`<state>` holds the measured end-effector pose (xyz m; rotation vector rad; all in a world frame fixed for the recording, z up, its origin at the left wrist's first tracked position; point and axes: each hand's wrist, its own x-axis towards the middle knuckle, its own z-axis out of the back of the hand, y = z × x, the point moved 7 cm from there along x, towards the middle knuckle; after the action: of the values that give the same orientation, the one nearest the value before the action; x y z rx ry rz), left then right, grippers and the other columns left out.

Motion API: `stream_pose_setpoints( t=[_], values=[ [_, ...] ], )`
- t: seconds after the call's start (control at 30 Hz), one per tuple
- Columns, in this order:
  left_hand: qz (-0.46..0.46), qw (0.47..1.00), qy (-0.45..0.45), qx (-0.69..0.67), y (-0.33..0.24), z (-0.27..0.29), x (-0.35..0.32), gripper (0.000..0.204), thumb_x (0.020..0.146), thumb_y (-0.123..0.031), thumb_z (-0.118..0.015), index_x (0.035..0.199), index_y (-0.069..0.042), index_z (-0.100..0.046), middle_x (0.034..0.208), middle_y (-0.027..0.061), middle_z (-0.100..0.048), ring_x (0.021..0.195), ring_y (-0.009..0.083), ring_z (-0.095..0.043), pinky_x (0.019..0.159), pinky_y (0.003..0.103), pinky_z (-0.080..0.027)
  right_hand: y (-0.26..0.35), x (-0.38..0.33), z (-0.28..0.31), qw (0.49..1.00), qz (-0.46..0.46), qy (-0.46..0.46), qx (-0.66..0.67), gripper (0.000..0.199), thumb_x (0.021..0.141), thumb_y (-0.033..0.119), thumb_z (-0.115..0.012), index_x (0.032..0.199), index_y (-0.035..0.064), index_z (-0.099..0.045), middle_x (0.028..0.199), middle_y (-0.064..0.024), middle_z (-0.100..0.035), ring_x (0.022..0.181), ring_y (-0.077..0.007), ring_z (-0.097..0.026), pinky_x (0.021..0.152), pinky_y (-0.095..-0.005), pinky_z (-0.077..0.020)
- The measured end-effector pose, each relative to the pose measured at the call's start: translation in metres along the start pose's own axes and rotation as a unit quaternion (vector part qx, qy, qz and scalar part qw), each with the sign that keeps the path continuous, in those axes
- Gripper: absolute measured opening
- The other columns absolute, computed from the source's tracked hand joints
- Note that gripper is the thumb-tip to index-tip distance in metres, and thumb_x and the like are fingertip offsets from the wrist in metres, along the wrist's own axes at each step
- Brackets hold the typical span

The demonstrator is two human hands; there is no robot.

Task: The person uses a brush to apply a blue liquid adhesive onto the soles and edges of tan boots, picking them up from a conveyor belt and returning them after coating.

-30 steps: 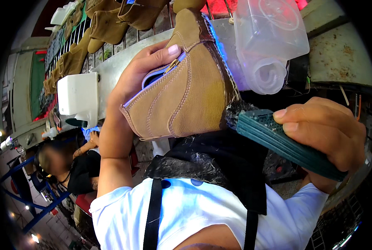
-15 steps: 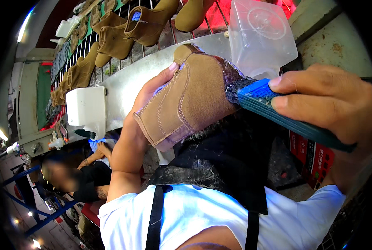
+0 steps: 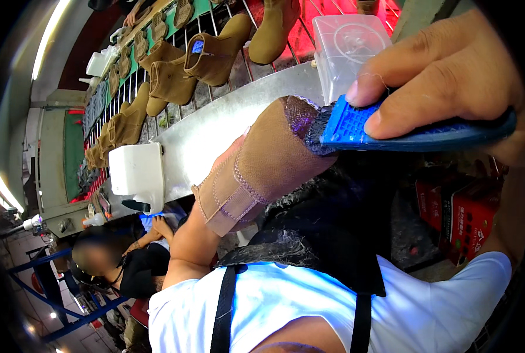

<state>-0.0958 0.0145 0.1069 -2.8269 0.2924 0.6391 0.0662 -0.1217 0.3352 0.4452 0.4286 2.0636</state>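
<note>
A brown suede ankle boot point(image 3: 274, 147) is tilted in front of my chest, its stitched opening toward me and its far lower end coated with something dark and wet-looking. My left hand point(image 3: 228, 150) is closed around the boot from its far left side, most of its fingers hidden behind the boot. In my right hand point(image 3: 445, 76) a blue brush point(image 3: 346, 126) is gripped between thumb and fingers. Its dark, clumped bristles point(image 3: 317, 130) touch the coated edge of the boot.
A metal ledge point(image 3: 209, 132) runs beyond the boot. More brown boots point(image 3: 218, 56) stand on a rack of metal bars. White bottle-like containers point(image 3: 136, 170) and a clear plastic one point(image 3: 347, 44) sit along the ledge. Red boxes point(image 3: 468, 212) are at right; another person point(image 3: 139, 259) sits at lower left.
The boot has turned in my left hand, so its coated end shows more. The brush has shifted up and slightly left along that edge, its handle more level. The whole view has shifted somewhat.
</note>
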Motion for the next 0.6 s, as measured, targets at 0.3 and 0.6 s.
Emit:
stream_pose_setpoints(
  t=[0.3,0.6],
  values=[
    [0.099,0.992,0.071,-0.037,0.028,-0.003,-0.009,0.052,0.101,-0.041,-0.057,0.137,-0.004,-0.054,0.110,0.0145,-0.064,0.086,0.0247,-0.064,0.078,0.037,-0.050,-0.004,-0.003,-0.005,0.999,0.012,-0.008,0.035,0.025,0.082,0.003,-0.077,0.107,0.0016,-0.074,0.111,-0.0239,-0.071,0.101,-0.0363,-0.074,0.089,-0.0405,-0.0603],
    [0.132,0.988,0.070,-0.046,0.032,-0.001,-0.036,0.058,0.099,-0.046,-0.057,0.139,-0.004,-0.051,0.104,0.0144,-0.061,0.077,0.0225,-0.061,0.071,0.034,-0.047,-0.004,-0.001,-0.011,0.998,0.010,-0.021,0.055,0.024,0.083,0.003,-0.076,0.107,0.0017,-0.074,0.111,-0.0245,-0.071,0.101,-0.0368,-0.074,0.090,-0.0401,-0.0600]
  ],
)
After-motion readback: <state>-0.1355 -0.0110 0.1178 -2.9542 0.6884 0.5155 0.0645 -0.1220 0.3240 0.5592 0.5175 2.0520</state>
